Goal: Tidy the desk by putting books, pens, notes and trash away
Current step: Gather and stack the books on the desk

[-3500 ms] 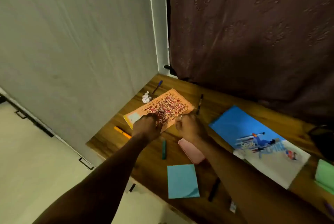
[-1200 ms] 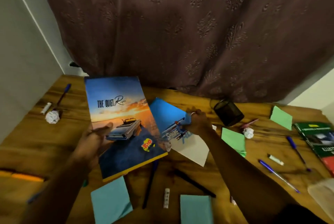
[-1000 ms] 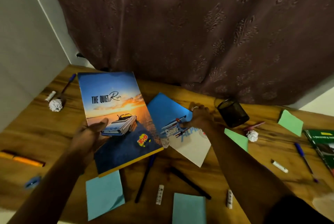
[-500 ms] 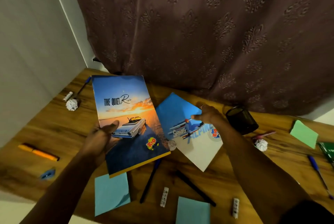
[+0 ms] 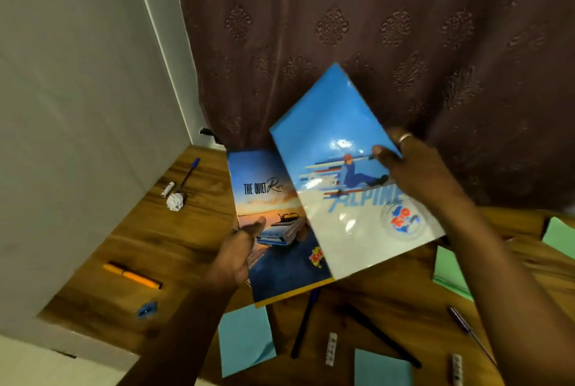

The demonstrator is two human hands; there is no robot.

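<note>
Gathering books. My left hand clamps car book by left edge, thumb on cover. My right hand pinches ski book at right edge, overlapping car book's right side. Half second ago ski book lay flat on table; now lifted, tilted. Next: square both into one stack. Pens, notes, paper ball remain around hands.

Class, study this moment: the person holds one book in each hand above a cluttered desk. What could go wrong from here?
1. The right hand pinches the tilted Alpine book only near one edge; its glossy cover might slip.
2. The left hand supports The Quiet Ride book along one side only, so stacking the second book on it could tip it.
3. Dropped books could land on the black pens and blue notes below, hiding them.
</note>
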